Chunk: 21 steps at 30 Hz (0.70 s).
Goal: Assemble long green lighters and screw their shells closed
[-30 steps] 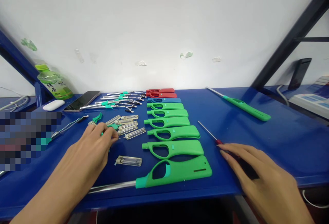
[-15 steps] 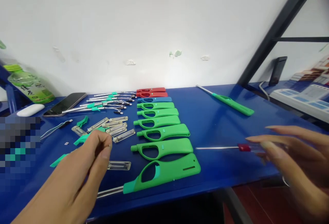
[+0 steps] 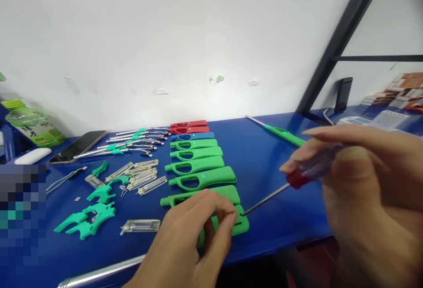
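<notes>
My right hand [image 3: 373, 200] grips a screwdriver [image 3: 299, 178] with a clear handle and red collar. The shaft slants down to the left, its tip at a small hole near the end of a green long-necked lighter [image 3: 243, 226]. Over that lighter's handle, my left hand [image 3: 194, 230] is closed in a pinch beside the tip; whatever is between thumb and forefinger is too small to name. The hand covers most of the handle, while the metal tube [image 3: 102, 272] shows at lower left. Behind lie several green lighter casings [image 3: 211, 176], a blue casing [image 3: 201, 136] and two red casings [image 3: 194, 123].
Clear fuel tanks [image 3: 142, 226], teal triggers [image 3: 99, 213] and metal rods with wires [image 3: 122, 147] lie left on the blue table. A phone [image 3: 79, 147], a bottle [image 3: 36, 125] and a white mouse-like object [image 3: 33, 156] are farther left. Another green lighter [image 3: 284, 135] lies back right.
My left hand has moved right, from beside the clear tanks to the nearest lighter's handle. My right hand has brought the screwdriver in and tilted it, tip down at the handle.
</notes>
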Tool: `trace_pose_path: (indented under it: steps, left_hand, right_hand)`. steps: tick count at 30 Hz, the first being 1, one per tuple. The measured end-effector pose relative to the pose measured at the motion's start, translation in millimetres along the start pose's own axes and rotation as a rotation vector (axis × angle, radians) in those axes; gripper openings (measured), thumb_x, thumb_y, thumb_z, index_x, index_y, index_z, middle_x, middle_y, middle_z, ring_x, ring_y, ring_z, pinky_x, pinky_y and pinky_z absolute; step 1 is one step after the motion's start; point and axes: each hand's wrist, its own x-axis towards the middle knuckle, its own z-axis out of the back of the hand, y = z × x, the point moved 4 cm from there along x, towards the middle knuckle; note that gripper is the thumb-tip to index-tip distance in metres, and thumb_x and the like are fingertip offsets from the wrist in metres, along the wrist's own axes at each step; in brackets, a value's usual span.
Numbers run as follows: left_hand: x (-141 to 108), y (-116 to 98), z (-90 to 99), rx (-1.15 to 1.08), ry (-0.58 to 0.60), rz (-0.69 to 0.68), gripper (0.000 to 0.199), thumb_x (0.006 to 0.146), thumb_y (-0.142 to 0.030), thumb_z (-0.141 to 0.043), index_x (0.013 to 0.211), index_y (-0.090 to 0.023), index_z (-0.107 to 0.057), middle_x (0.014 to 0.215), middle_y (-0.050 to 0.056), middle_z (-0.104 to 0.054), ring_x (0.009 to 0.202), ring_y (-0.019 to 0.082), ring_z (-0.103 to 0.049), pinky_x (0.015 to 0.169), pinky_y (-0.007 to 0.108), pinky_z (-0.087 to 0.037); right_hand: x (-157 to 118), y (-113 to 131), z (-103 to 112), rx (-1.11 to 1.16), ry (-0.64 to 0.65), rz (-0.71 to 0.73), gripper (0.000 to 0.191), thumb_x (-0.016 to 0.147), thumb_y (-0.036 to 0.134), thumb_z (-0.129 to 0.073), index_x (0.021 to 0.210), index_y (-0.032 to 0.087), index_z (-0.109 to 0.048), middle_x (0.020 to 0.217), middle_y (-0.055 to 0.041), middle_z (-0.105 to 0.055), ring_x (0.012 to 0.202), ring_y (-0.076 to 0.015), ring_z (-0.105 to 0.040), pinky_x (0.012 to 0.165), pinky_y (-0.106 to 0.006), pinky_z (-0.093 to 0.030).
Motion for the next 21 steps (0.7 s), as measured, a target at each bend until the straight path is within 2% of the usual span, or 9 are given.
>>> trace_pose_path:
  steps: [5,11,18,21]
  left_hand:
    - [1,11,-15.1,-0.045,0.005,0.003,0.013,0.102,-0.023,-0.065,0.091,-0.027,-0.071,0.091,-0.005,-0.074,0.063,0.007,-0.065,0.062,0.018,-0.051]
    - [1,14,-18.0,-0.006,-0.033,0.026,0.015,0.103,-0.026,-0.065,0.090,-0.027,-0.072,0.087,-0.006,-0.073,0.058,0.006,-0.060,0.060,0.018,-0.050]
    - [2,14,-16.9,-0.005,-0.046,0.024,0.015,0.104,-0.026,-0.064,0.093,-0.029,-0.074,0.088,-0.007,-0.075,0.058,0.006,-0.061,0.057,0.017,-0.048]
    - [2,14,-17.2,-0.007,-0.042,0.022,0.015,0.104,-0.026,-0.064,0.093,-0.029,-0.073,0.087,-0.007,-0.075,0.056,0.006,-0.060,0.056,0.017,-0.048]
  right_hand:
    - [-8,-3,-4,0.031,-0.012,-0.013,0.012,0.104,0.032,-0.072,0.110,0.034,-0.082,0.090,0.0036,-0.076,0.072,-0.0144,-0.073,0.063,-0.029,-0.063]
    - [-6,-9,-4,0.053,0.019,-0.019,0.014,0.105,0.031,-0.070,0.112,0.035,-0.081,0.091,0.0052,-0.077,0.073,-0.0113,-0.074,0.067,-0.023,-0.064]
    - [-7,-12,-5,0.016,0.048,-0.052,0.013,0.105,0.037,-0.070,0.110,0.035,-0.082,0.089,0.0022,-0.077,0.072,-0.0168,-0.075,0.063,-0.030,-0.064]
    - [-9,-11,-6,0.033,0.019,-0.066,0.013,0.105,0.037,-0.069,0.109,0.035,-0.081,0.088,0.0014,-0.077,0.070,-0.0182,-0.073,0.061,-0.032,-0.064]
